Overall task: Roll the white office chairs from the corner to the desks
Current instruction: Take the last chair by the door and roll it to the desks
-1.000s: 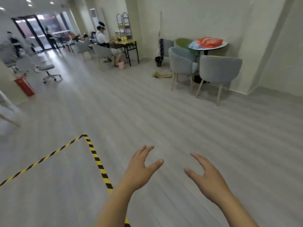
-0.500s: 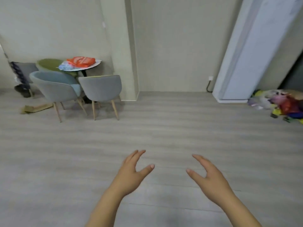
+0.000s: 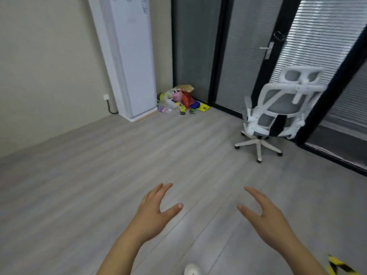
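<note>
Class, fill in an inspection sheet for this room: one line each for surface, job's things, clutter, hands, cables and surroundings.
Surface: grey wood-plank floor, bare in the middle.
Job's things: one white mesh-backed office chair on castors, beside the black-framed glass partition; no desks in view.
Clutter: heap of colourful bags and toys in the corner.
Hands: left hand and right hand open, holding nothing.
Cables: black cable from a wall socket.
Surroundings: tall white floor-standing air conditioner; yellow-black floor tape.
</note>
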The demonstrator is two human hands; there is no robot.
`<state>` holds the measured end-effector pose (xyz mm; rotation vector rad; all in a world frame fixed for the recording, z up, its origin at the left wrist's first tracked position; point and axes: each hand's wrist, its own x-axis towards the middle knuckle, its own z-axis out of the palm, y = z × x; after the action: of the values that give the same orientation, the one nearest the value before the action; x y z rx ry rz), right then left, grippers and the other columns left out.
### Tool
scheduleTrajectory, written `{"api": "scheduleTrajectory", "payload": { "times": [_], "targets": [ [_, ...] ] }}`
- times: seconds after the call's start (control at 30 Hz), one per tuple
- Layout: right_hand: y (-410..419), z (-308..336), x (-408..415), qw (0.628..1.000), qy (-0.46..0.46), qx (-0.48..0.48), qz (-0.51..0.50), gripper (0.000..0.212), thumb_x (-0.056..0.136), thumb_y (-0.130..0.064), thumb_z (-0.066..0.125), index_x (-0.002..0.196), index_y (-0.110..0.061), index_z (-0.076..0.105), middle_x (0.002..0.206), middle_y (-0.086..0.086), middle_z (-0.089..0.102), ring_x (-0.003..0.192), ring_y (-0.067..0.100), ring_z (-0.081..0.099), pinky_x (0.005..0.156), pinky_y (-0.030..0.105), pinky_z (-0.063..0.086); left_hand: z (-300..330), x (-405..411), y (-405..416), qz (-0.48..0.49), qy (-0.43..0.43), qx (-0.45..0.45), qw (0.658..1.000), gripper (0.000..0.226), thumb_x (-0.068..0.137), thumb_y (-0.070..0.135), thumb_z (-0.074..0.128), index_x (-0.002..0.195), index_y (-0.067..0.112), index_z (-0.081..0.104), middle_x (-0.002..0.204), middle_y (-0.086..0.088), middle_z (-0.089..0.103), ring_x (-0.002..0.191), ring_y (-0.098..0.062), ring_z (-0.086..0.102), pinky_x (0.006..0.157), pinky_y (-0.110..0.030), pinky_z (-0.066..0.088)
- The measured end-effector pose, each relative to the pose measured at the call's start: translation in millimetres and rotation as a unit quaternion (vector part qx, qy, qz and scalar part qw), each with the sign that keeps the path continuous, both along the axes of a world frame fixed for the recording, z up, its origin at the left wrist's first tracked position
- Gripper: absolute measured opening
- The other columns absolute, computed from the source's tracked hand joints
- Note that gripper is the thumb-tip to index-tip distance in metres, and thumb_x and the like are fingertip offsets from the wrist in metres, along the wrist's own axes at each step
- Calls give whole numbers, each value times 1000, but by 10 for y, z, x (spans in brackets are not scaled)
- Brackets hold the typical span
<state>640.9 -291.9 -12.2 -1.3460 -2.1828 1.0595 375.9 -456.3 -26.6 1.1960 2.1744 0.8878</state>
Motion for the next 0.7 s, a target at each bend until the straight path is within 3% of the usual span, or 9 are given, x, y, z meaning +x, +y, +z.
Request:
{"api": "scheduleTrajectory", "payload": {
  "times": [0.27,0.4,0.5,0.7],
  "targets": [
    [1706,-155,-191,991,47,-26,-124,59,87,-41,69,141,-32,49,150,-11,42,141,7,33,113,26,25,-76,-423,2066,-89,1,-38,995,72,75,75,53,139,54,28,156,18,18,144,-4,13,117,-32,17],
    [2553,-181,-353,989,38,-18,-144,58,86,-42,69,140,-32,49,150,-9,43,139,9,36,110,24,27,-127,-769,2893,-103,5,-36,994,76,62,88,46,131,61,29,155,17,23,143,-6,18,116,-32,19],
    [3155,-191,-504,988,33,-12,-153,58,87,-42,69,141,-33,48,150,-10,42,140,8,35,112,25,26,-220,-997,3461,-117,-3,-44,992,71,65,83,49,130,61,29,154,16,24,143,-7,18,115,-30,19],
    [4592,-281,-784,985,4,1,-175,60,86,-46,68,141,-37,46,152,-12,38,142,7,31,114,27,25,-549,-1548,5078,-156,-14,-44,987,77,56,94,45,126,65,30,154,15,26,142,-8,21,116,-34,21]
  ]
}}
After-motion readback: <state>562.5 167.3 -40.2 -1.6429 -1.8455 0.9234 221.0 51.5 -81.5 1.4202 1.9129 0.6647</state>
